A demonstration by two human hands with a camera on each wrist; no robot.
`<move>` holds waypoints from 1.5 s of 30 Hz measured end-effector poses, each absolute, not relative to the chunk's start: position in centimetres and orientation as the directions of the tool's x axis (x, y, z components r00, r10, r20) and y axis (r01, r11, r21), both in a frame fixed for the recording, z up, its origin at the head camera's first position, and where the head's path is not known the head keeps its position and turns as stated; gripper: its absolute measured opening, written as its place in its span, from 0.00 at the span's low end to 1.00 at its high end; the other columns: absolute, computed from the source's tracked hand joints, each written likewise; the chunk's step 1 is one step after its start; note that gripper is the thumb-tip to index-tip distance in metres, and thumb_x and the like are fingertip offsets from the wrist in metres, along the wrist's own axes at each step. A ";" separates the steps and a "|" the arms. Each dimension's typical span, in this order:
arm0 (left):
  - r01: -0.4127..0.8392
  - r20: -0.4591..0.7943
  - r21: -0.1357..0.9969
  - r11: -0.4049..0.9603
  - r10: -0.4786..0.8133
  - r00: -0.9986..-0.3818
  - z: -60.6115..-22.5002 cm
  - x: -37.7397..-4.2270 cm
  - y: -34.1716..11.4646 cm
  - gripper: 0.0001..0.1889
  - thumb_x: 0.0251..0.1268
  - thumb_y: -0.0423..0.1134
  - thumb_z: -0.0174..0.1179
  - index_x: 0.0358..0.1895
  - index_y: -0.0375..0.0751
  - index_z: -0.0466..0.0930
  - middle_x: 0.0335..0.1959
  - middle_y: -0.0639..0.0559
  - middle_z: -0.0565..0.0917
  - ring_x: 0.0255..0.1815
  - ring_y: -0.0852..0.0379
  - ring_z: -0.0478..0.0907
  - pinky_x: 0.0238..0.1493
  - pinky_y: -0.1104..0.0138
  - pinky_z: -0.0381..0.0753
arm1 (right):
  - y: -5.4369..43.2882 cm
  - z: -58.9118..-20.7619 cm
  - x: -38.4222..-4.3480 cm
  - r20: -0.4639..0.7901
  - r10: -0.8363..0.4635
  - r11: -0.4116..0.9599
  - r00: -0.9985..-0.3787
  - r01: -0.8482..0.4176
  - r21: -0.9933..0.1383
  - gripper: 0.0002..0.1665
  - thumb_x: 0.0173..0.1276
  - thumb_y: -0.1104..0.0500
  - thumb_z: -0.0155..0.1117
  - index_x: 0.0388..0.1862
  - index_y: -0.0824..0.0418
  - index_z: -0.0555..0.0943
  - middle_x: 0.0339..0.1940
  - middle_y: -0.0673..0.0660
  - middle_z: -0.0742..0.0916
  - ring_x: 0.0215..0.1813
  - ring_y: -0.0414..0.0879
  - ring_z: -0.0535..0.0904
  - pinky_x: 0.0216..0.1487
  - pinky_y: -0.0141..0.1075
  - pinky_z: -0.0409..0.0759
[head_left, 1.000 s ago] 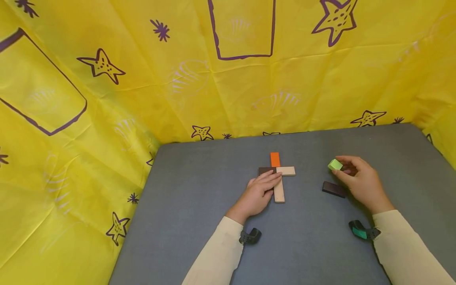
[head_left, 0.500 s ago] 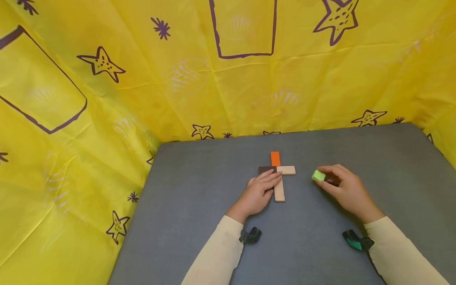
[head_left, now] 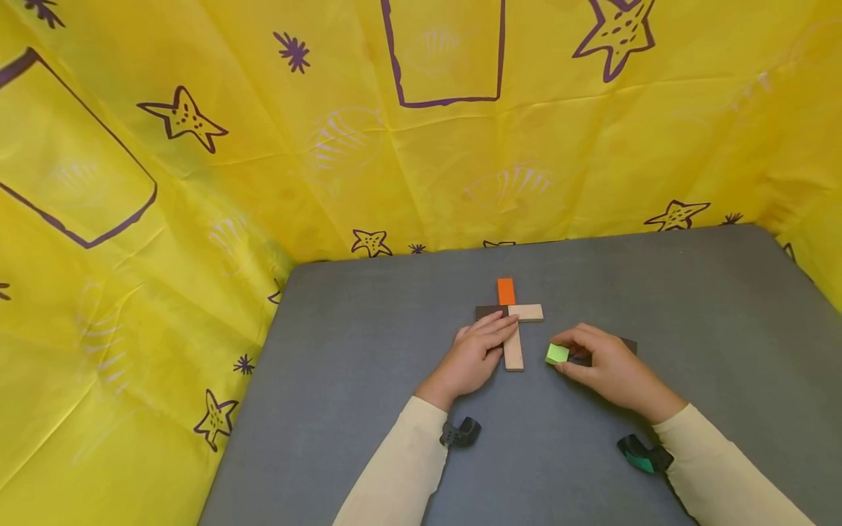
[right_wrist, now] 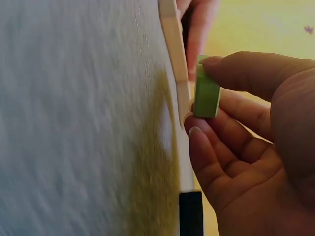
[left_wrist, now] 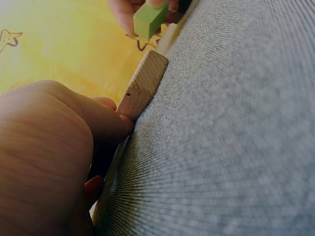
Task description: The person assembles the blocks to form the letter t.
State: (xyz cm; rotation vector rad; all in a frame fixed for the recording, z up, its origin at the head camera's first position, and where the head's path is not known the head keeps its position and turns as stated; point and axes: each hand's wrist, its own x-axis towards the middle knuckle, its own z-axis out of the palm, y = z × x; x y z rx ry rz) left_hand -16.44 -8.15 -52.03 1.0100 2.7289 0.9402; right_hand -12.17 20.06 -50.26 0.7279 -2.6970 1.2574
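In the head view, flat blocks form a cross: an orange block at the far end, a dark brown block to the left, a light wooden block to the right and another light block pointing towards me. My left hand rests over the middle with its fingers fairly straight, partly covering the brown block; its thumb touches the near light block in the left wrist view. Right of the cross, my right hand pinches a small green block between thumb and fingers, above the table.
Another dark block lies on the grey table and is partly hidden behind my right hand. A yellow cloth with sea drawings hangs along the table's back and sides. Dark bands with mounts sit on both wrists.
My right hand has moved left and towards me with the green block, from beyond the loose dark block to near the cross. My left hand has stayed in place.
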 end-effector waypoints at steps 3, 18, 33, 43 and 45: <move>0.565 0.132 0.572 0.594 0.614 -0.778 -52.0 -16.4 -8.1 0.27 0.86 0.33 0.59 0.83 0.45 0.72 0.84 0.61 0.67 0.86 0.62 0.52 0.80 0.48 0.58 | 19.5 -50.3 -11.8 0.241 -0.417 0.540 -0.876 -0.452 -0.710 0.18 0.68 0.66 0.82 0.55 0.60 0.89 0.48 0.46 0.87 0.46 0.44 0.83 0.48 0.43 0.85; 0.567 0.135 0.574 0.591 0.614 -0.777 -52.0 -16.5 -8.2 0.27 0.86 0.33 0.59 0.83 0.45 0.72 0.84 0.60 0.67 0.86 0.63 0.52 0.79 0.46 0.59 | 17.4 -50.2 -10.8 0.153 -0.531 0.523 -0.833 -0.465 -0.715 0.17 0.69 0.63 0.82 0.53 0.57 0.87 0.46 0.43 0.83 0.45 0.41 0.80 0.48 0.42 0.83; 0.568 0.141 0.572 0.591 0.612 -0.778 -51.9 -16.5 -8.2 0.26 0.87 0.33 0.58 0.82 0.45 0.72 0.84 0.61 0.67 0.86 0.61 0.53 0.79 0.47 0.60 | 18.4 -50.5 -11.3 0.138 -0.587 0.447 -0.798 -0.462 -0.767 0.19 0.72 0.69 0.77 0.57 0.55 0.87 0.51 0.46 0.84 0.48 0.42 0.80 0.52 0.40 0.82; 0.574 0.142 0.568 0.589 0.617 -0.774 -52.1 -16.6 -8.2 0.26 0.87 0.33 0.58 0.82 0.44 0.72 0.84 0.61 0.67 0.86 0.61 0.53 0.79 0.47 0.60 | 17.6 -50.7 -11.0 0.148 -0.565 0.459 -0.812 -0.459 -0.761 0.18 0.70 0.67 0.79 0.56 0.57 0.88 0.49 0.46 0.85 0.47 0.41 0.81 0.50 0.40 0.83; 0.574 0.142 0.570 0.588 0.618 -0.773 -52.1 -16.6 -8.2 0.26 0.87 0.33 0.58 0.82 0.44 0.72 0.84 0.61 0.67 0.86 0.60 0.53 0.79 0.46 0.60 | 17.5 -50.8 -10.9 0.150 -0.564 0.456 -0.812 -0.458 -0.763 0.17 0.71 0.66 0.79 0.56 0.57 0.88 0.49 0.45 0.85 0.47 0.41 0.81 0.50 0.40 0.83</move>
